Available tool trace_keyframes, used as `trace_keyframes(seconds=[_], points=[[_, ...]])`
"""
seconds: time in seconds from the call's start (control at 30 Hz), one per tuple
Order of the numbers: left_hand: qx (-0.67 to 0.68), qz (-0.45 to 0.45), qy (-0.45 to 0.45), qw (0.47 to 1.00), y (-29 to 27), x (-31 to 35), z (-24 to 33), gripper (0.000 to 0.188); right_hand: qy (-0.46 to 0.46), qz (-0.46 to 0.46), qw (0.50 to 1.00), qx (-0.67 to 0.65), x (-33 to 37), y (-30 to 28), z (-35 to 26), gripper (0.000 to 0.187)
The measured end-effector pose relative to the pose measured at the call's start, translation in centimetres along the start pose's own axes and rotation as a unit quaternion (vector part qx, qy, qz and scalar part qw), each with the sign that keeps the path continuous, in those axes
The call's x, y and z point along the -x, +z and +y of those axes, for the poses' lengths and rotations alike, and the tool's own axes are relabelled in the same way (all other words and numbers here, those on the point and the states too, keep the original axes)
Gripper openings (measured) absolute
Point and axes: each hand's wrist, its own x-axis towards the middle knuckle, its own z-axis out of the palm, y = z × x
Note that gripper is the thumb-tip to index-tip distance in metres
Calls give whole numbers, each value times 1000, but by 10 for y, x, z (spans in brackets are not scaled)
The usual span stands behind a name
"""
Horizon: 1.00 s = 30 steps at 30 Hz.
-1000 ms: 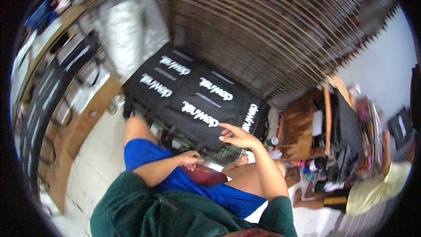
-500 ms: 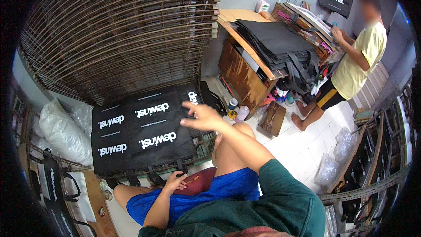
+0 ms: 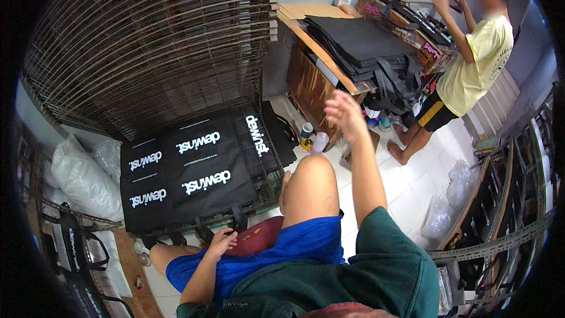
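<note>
Black bags (image 3: 170,185) with white lettering lie flat, side by side, on a low wire rack in front of me. One bag (image 3: 259,141) at their right end has its lettering turned sideways. Short black handles (image 3: 239,218) hang over the near edge. My left hand (image 3: 221,241) rests by my lap beside these handles, its fingers loosely bent and apart, with nothing visible in them. My right hand (image 3: 347,116) is raised to the right of the bags, in front of the wooden table; motion blurs it, but its fingers look stretched out and hold nothing I can see.
A tall stack of wire racks (image 3: 147,41) rises behind the bags. Black fabric pieces (image 3: 359,47) are piled on the wooden table (image 3: 306,73). A person in yellow (image 3: 477,70) lifts a frame beyond it. Plastic sacks (image 3: 85,176) stand left; cups (image 3: 319,142) sit on the floor.
My right hand has swung from above the bags' right end up and to the right. My left hand has shifted slightly left, away from a handle. The other person has raised the frame.
</note>
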Motion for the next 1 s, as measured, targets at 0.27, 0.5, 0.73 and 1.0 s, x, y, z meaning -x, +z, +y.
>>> trace_keyframes(seconds=[0.27, 0.5, 0.73, 1.0], points=[[77, 23, -43, 996, 3, 13, 1, 46, -170, 193, 964, -73, -65, -137, -111, 71], [115, 51, 0, 992, 2, 33, -9, 43, -149, 253, 908, -298, -75, -200, -158, 109], [118, 94, 49, 987, 2, 45, 7, 38, -261, 189, 922, -216, -78, -215, -184, 72], [96, 94, 353, 926, -5, 55, 101, 34, -192, 4, 933, 305, -17, -20, -292, 72]])
